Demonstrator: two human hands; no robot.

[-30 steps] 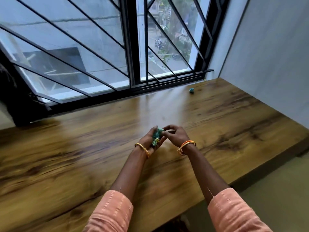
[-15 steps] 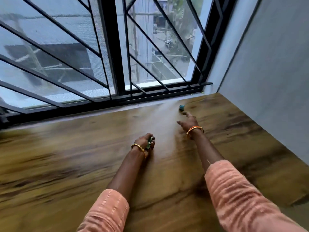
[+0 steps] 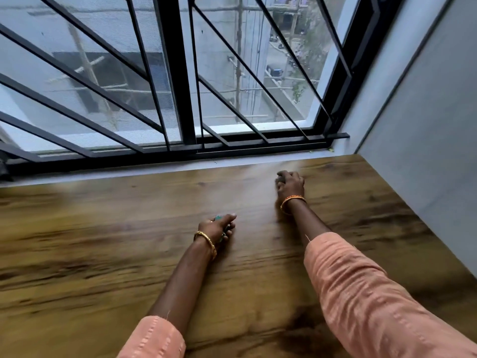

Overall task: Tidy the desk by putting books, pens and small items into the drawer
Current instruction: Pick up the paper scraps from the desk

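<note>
My left hand [image 3: 215, 228] rests on the wooden desk [image 3: 103, 241] near the middle, closed around small green items [image 3: 219, 218] that peek out above the fingers. My right hand [image 3: 290, 184] is stretched far forward near the window sill, its fingers curled down over the spot where a small teal item lay. That item is hidden under the fingers, so I cannot see whether the hand grips it. No drawer is in view.
A black barred window [image 3: 180, 99] runs along the far edge of the desk. A grey wall [image 3: 426, 151] closes off the right side. My peach sleeves fill the lower part of the view.
My right hand left the left hand, reached forward to the small teal item near the window, and now covers it. The left hand stayed put with the green items. My head moved forward.
</note>
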